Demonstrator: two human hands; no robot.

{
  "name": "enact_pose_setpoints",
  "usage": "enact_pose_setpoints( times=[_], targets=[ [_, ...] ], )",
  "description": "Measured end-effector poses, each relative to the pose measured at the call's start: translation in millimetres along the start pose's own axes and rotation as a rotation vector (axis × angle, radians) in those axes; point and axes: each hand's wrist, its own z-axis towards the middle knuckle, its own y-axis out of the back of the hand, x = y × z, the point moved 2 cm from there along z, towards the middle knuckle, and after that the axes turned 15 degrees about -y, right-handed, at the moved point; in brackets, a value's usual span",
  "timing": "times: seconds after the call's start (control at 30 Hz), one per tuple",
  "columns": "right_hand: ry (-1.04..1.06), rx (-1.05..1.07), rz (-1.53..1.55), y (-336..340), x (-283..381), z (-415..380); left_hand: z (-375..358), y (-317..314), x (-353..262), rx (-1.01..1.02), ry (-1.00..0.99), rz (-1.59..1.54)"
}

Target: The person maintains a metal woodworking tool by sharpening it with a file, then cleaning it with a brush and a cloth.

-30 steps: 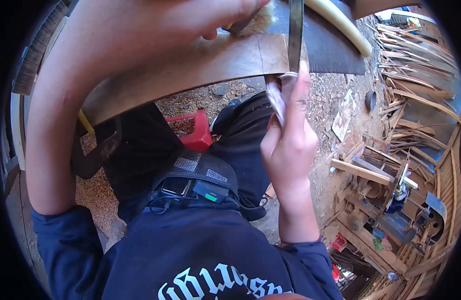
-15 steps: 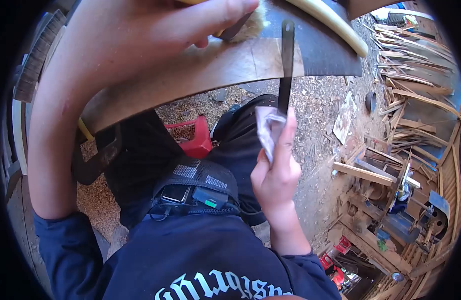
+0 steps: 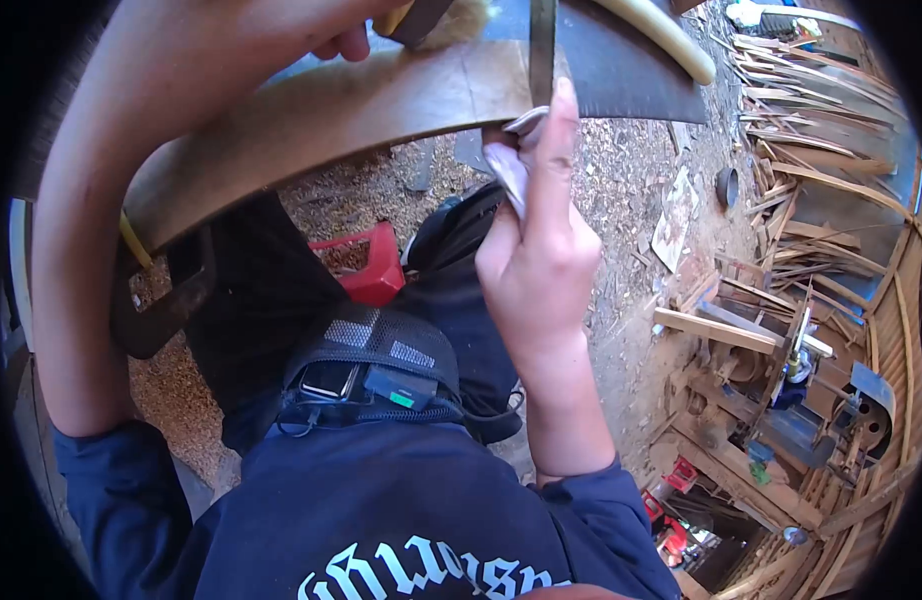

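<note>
My right hand [image 3: 546, 225] is closed around a flat dark metal strip [image 3: 543, 50], with a crumpled pale wrap [image 3: 511, 165] at its lower end. The index finger lies stretched along the strip, which crosses a curved brown board [image 3: 381, 95] close to its near edge. My left hand [image 3: 306, 25] reaches over the board's left part with curled fingertips, partly cut off by the frame's top. Beside those fingers are a yellow-and-dark piece [image 3: 419, 20] and a fuzzy tan tuft [image 3: 456, 30]; I cannot make out what the hand grips.
A pale curved rod [image 3: 666, 40] lies on the dark surface [image 3: 631, 85] beyond the board. A dark clamp-like frame [image 3: 166, 310] hangs at the board's left end. Below are a red plastic stool [image 3: 371, 265] and wood shavings. Wood strips [image 3: 821, 100] and machinery [image 3: 781, 400] stand right.
My right hand has moved up to the board's near edge, pushing the strip farther across it. The whole view has shifted slightly, with my left hand now nearer the top edge.
</note>
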Motion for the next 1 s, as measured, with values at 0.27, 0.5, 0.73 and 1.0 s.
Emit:
enact_pose_setpoints(
  times=[0.27,0.5,0.73,1.0],
  targets=[
    [-0.015,-0.008,0.063,-0.9,-16.0,-28.9,-0.6,-1.5,-9.3,-0.018,-0.048,0.098],
    [-0.127,-0.032,0.075,-8.5,-20.5,-52.5,1.2,-4.4,2.1,-0.018,0.005,0.047],
    [-0.088,0.157,-0.056,20.1,4.8,4.2,3.7,0.7,15.3,0.041,0.049,-0.098],
    [-0.138,0.209,-0.146,48.4,13.4,-17.1,-1.4,-5.1,-5.9,-0.003,-0.031,0.075]
  ],
)
